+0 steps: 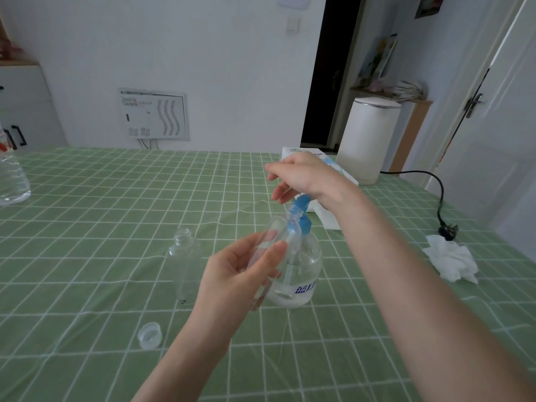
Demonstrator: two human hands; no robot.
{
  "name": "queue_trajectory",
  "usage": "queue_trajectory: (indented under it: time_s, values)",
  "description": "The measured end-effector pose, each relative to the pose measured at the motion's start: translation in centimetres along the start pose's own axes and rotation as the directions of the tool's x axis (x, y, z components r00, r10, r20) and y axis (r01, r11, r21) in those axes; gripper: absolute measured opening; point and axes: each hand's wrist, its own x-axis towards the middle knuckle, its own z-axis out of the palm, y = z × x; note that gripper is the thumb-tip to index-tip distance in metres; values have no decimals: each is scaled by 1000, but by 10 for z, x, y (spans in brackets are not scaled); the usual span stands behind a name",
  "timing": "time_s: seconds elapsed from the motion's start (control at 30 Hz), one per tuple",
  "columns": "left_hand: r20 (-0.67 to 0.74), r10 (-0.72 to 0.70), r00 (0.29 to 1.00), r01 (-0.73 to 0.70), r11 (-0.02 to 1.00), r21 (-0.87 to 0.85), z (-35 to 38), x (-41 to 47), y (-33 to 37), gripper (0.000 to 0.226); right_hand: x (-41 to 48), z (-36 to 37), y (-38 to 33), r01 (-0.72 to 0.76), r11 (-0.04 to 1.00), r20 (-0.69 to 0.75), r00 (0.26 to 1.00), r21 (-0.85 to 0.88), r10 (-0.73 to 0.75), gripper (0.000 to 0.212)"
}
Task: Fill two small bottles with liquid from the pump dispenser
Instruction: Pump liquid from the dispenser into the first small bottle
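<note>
Small bottle (pixel 275 231) is gripped tilted by the left hand (pixel 240 275) at the pump dispenser (pixel 303 269), the right hand (pixel 304 175) loose-fingered over its top.

There are two small clear bottles: the held bottle (pixel 277 227) in the left hand (pixel 240 274), and the standing bottle (pixel 183 265) at nine o'clock from the one pump dispenser (pixel 304 265). I count also one loose cap (pixel 149 335) at eight o'clock from the dispenser, one crumpled tissue (pixel 451 261) at three o'clock, one black plug (pixel 449 232) just above it, one white box (pixel 290 153) at twelve o'clock, one white appliance (pixel 367 140) at one o'clock, and one large clear bottle (pixel 11 181) between nine and ten o'clock. Two hands are visible, the left one and the right hand (pixel 301 177).
</note>
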Motion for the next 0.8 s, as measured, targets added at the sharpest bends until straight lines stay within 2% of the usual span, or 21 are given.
queue_trajectory:
  time_s: [0.13,0.4,0.67,0.8]
  values:
    - [-11,-8,1000,8,1000,20,0,0,0,43,2,8,1,-14,996,-7,1000,-83,13,42]
    - [-6,-10,1000,10,1000,3,0,1,-1,33,3,9,5,-102,978,48,992,-182,113,42]
    - [-28,-24,999,24,1000,-2,0,0,-4,43,4,16,12,-89,984,67,993,-154,100,40]
    - [-7,2,1000,-2,1000,0,0,1,-1,36,4,9,6,-68,986,34,997,-152,74,43]
